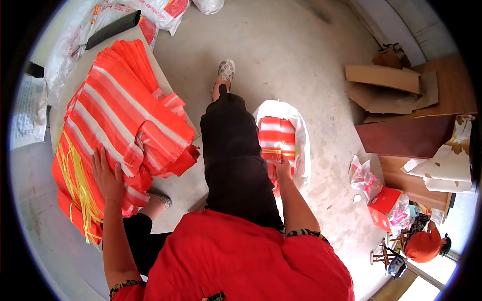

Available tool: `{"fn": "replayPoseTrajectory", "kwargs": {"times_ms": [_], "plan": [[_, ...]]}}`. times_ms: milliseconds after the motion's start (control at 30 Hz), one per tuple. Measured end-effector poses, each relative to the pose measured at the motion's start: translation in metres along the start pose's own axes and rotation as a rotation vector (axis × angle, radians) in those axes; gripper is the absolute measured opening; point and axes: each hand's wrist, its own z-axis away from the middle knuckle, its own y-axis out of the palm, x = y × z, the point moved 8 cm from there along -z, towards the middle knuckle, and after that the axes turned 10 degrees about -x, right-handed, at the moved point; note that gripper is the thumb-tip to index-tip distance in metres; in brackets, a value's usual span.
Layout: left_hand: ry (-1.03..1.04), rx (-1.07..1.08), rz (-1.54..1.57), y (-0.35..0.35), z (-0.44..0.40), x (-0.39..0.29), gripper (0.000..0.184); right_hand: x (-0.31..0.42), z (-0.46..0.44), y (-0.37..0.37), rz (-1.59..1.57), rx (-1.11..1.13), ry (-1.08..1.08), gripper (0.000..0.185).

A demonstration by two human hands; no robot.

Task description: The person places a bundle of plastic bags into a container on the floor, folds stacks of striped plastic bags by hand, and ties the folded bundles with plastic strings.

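Note:
My left hand lies flat with its fingers apart on a pile of red-and-white striped plastic sheets or bags. Yellow plastic strips hang over the near left side of that pile, beside my wrist. To the right of my leg, my right hand is closed on the edge of a folded red-and-white striped bundle. A thin yellowish band crosses this bundle near my fingers. The bundle sits inside an open white sack on the floor. My right fingertips are partly hidden.
A board-like surface supports the pile, with a black roll at its far end. White printed sacks lie beyond. Flattened cardboard rests on brown furniture at right. Another person sits at the lower right near red boxes.

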Motion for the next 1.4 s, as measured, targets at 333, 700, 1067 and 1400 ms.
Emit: {"fn": "replayPoseTrajectory", "kwargs": {"times_ms": [333, 700, 1067, 1400], "plan": [[-0.004, 0.002, 0.009, -0.002, -0.002, -0.002, 0.063, 0.061, 0.052, 0.01, 0.865, -0.221, -0.546, 0.066], [-0.017, 0.011, 0.049, -0.008, -0.006, -0.008, 0.064, 0.034, 0.067, 0.039, 1.426, 0.128, -0.853, 0.049], [-0.149, 0.091, 0.079, -0.012, -0.006, -0.006, 0.076, 0.099, -0.013, 0.018, 0.69, -0.045, -0.55, 0.032], [-0.175, 0.162, 0.174, -0.017, -0.007, 0.002, 0.078, 0.392, 0.209, 0.178, 0.282, 0.146, -1.171, 0.02]]}}
